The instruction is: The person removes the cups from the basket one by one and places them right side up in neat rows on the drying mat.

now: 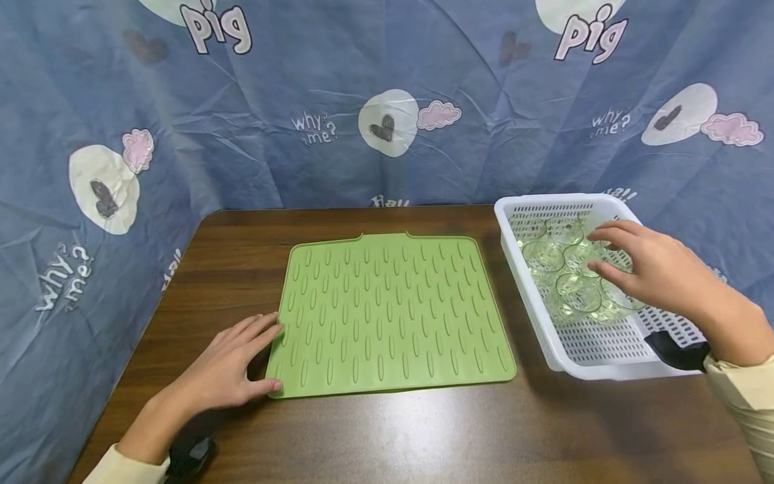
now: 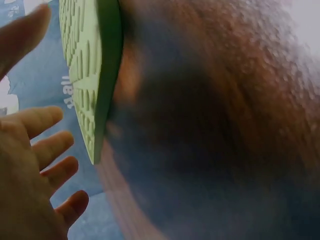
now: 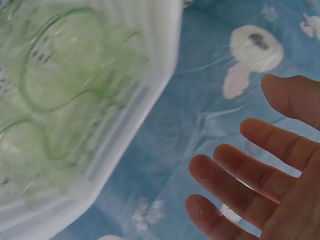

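On the right side of the table [image 1: 423, 430], a cluster of clear, green-tinted glasses [image 1: 579, 293] stands close together inside a white plastic basket [image 1: 623, 371], gathered toward its far end, their round rims showing from above. The basket has slotted walls and a perforated floor. Over the glasses reaches the right hand [image 1: 656, 265], its thumb and fingers spread well apart with a wide gap between them, holding nothing; the right wrist view shows the same loose, spread fingers beside the basket's wall. To the left of the basket, and apart from it, a green mat [image 1: 390, 316] lies flat on the table, covered in rows of slim raised ovals, with a shallow tab along its far edge. At the mat's near left corner is the left hand [image 1: 236, 363], thumb held away from the other fingers and nothing in its grasp; whether its fingertips touch the mat's edge, I cannot tell. Each wrist carries a black strap just beyond a cream sleeve. The table is dark brown wood grain, with a bright reflection in front of the mat. Behind it hangs a creased blue cloth [image 1: 254, 134] printed with pale ovals, pink clouds and lettering such as "pig" and "why me?".
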`<state>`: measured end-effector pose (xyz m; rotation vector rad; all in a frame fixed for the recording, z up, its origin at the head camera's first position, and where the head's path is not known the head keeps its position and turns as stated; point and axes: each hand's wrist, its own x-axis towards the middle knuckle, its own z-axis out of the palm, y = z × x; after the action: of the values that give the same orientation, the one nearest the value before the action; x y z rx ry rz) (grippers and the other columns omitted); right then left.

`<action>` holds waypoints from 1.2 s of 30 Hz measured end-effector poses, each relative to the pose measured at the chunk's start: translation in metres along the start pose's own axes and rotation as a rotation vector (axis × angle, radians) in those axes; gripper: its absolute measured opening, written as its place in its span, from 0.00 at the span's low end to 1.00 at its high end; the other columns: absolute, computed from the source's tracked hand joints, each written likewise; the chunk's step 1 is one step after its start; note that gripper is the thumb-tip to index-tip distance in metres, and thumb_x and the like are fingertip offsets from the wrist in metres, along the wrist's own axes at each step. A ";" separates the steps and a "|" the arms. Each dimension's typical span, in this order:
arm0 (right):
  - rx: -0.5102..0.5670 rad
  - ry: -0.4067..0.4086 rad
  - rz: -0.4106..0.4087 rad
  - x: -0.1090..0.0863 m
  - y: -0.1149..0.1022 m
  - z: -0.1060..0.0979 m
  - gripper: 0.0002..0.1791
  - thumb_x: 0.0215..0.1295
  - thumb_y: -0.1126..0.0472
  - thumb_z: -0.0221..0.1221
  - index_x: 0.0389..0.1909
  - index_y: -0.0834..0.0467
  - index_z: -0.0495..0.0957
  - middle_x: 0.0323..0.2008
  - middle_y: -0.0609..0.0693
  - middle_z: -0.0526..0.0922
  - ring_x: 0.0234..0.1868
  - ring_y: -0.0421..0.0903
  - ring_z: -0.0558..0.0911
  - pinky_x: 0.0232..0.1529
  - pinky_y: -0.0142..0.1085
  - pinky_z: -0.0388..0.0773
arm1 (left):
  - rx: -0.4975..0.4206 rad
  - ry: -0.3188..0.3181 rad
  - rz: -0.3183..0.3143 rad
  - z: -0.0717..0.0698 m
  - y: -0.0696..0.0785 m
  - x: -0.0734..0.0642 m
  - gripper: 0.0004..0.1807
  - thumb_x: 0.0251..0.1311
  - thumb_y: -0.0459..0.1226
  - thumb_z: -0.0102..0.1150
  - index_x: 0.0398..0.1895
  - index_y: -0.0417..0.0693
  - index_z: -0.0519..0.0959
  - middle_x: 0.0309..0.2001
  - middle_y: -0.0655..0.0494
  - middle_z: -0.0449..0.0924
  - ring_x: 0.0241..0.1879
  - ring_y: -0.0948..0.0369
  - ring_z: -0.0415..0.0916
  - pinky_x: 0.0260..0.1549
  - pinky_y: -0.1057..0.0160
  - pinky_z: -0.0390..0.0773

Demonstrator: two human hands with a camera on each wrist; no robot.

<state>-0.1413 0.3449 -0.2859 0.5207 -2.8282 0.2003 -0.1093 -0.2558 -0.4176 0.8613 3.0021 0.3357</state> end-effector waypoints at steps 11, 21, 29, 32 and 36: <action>-0.023 -0.065 0.066 -0.007 0.041 0.008 0.22 0.62 0.58 0.66 0.55 0.63 0.77 0.49 0.66 0.81 0.42 0.62 0.84 0.41 0.61 0.75 | -0.007 -0.088 -0.014 0.007 -0.008 0.001 0.49 0.47 0.62 0.70 0.69 0.45 0.70 0.74 0.44 0.63 0.70 0.40 0.61 0.57 0.32 0.66; -0.032 -0.096 0.118 -0.017 0.066 0.017 0.21 0.62 0.59 0.65 0.52 0.65 0.78 0.47 0.69 0.82 0.39 0.63 0.85 0.38 0.60 0.75 | -0.047 -0.096 -0.008 0.011 -0.011 0.002 0.56 0.41 0.67 0.70 0.71 0.45 0.68 0.75 0.43 0.60 0.71 0.39 0.60 0.56 0.32 0.66; -0.027 -0.126 0.156 -0.023 0.074 0.020 0.20 0.62 0.59 0.65 0.52 0.66 0.79 0.47 0.71 0.83 0.39 0.63 0.85 0.39 0.60 0.75 | -0.078 -0.104 -0.018 0.013 -0.011 0.002 0.57 0.41 0.66 0.71 0.72 0.45 0.67 0.76 0.44 0.58 0.69 0.42 0.63 0.50 0.33 0.70; -0.020 -0.155 0.182 -0.025 0.075 0.021 0.21 0.62 0.59 0.64 0.53 0.67 0.78 0.48 0.72 0.82 0.40 0.64 0.85 0.40 0.60 0.75 | -0.084 -0.112 -0.025 0.014 -0.012 0.002 0.57 0.41 0.67 0.70 0.72 0.46 0.66 0.76 0.45 0.57 0.69 0.42 0.62 0.50 0.32 0.70; 0.000 -0.218 0.235 -0.029 0.077 0.021 0.23 0.65 0.58 0.63 0.55 0.69 0.76 0.49 0.75 0.80 0.43 0.67 0.84 0.39 0.60 0.77 | -0.086 -0.126 -0.035 0.013 -0.012 0.001 0.57 0.41 0.67 0.70 0.73 0.46 0.66 0.77 0.45 0.57 0.70 0.43 0.61 0.51 0.32 0.70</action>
<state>-0.1485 0.4221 -0.3207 0.2200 -3.0999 0.1982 -0.1159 -0.2623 -0.4327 0.7909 2.8601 0.3916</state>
